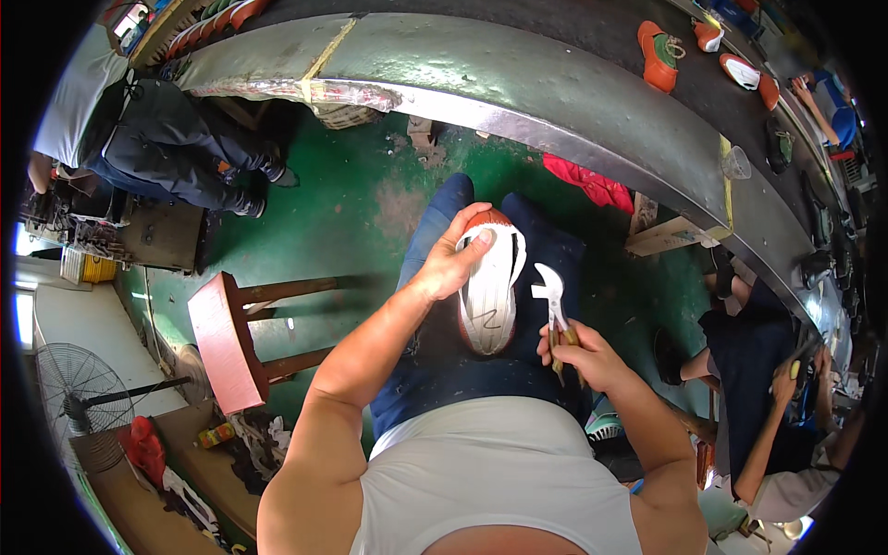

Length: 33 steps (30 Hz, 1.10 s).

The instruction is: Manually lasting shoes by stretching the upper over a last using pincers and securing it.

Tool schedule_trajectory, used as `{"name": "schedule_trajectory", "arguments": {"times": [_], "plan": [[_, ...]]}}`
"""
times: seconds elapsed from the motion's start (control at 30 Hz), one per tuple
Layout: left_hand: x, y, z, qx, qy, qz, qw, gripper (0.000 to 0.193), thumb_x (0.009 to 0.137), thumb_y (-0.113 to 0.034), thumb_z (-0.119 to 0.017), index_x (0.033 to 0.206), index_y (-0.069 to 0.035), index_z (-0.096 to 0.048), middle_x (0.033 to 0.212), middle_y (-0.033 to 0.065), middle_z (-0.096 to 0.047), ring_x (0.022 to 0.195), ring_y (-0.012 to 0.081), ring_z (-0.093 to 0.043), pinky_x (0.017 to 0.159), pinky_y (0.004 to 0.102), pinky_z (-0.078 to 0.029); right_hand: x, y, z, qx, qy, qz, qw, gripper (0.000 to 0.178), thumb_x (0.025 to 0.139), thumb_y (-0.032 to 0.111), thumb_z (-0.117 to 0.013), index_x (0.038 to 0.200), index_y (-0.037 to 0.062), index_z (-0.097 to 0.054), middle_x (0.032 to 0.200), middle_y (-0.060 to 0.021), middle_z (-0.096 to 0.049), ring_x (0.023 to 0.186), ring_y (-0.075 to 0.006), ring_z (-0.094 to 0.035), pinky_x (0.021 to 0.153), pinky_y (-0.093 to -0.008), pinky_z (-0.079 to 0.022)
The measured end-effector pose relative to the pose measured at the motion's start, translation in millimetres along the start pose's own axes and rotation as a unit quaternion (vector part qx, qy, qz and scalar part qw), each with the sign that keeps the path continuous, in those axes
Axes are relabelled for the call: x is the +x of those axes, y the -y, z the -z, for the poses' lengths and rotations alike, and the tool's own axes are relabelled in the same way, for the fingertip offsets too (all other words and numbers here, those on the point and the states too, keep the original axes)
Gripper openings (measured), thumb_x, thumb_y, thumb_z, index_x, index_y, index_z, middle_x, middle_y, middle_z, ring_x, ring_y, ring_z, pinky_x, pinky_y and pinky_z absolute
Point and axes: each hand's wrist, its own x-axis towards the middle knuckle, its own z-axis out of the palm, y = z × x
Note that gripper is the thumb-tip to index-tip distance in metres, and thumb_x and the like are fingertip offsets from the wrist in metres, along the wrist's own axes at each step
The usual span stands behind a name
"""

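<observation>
Over the dark-blue trousered lap (427,370), the left hand (451,264) grasps an oblong orange-and-white shoe (488,294), underside up, apparently for steadiness; at the lap's right, the right hand (594,359) grips silver metal pincers (553,301) by yellowish handles.

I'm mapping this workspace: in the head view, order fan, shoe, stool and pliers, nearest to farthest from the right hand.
1. Pliers: in the right hand.
2. Shoe: left, above the lap.
3. Stool: farther left.
4. Fan: far left.
</observation>
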Motion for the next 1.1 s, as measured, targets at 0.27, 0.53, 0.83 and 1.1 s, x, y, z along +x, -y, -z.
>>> {"name": "schedule_trajectory", "arguments": {"times": [0.27,0.53,0.83,1.1], "plan": [[5,-5,-8,0.107,0.045,-0.008,0.993,0.053,0.103,-0.034,-0.058,0.148,-0.016,-0.036,0.126,0.0096,-0.061,0.117,0.0186,-0.056,0.102,0.0345,-0.046,31,28,-14,-0.205,-0.030,0.078,0.975,0.022,0.099,0.016,-0.057,0.112,-0.0017,-0.059,0.078,-0.0046,-0.065,0.068,-0.0132,-0.062,0.065,-0.0297,-0.051],[8,-1,-12,0.143,0.078,0.000,0.987,0.053,0.104,-0.029,-0.057,0.150,-0.015,-0.035,0.131,0.0102,-0.058,0.123,0.0192,-0.052,0.106,0.0347,-0.042,36,63,19,0.089,-0.100,0.190,0.973,0.026,0.103,0.016,-0.052,0.122,-0.0009,-0.055,0.091,-0.0083,-0.063,0.070,-0.0095,-0.059,0.048,-0.0192,-0.040],[23,3,-19,0.115,0.096,-0.012,0.989,0.050,0.106,-0.022,-0.052,0.150,-0.007,-0.034,0.134,0.0083,-0.056,0.125,0.0186,-0.051,0.109,0.0344,-0.040,32,35,9,-0.092,-0.031,0.054,0.994,0.026,0.099,0.013,-0.060,0.119,-0.0036,-0.059,0.099,-0.0090,-0.069,0.078,-0.0133,-0.066,0.066,-0.0297,-0.057],[33,15,-11,0.039,0.112,0.016,0.993,0.045,0.101,-0.011,-0.059,0.144,-0.009,-0.046,0.130,0.0086,-0.059,0.120,0.0176,-0.055,0.105,0.0330,-0.045,64,-20,5,-0.248,-0.177,0.217,0.927,0.020,0.097,0.018,-0.063,0.101,-0.0009,-0.061,0.076,-0.0108,-0.068,0.069,-0.0225,-0.068,0.067,-0.0335,-0.053]]}}
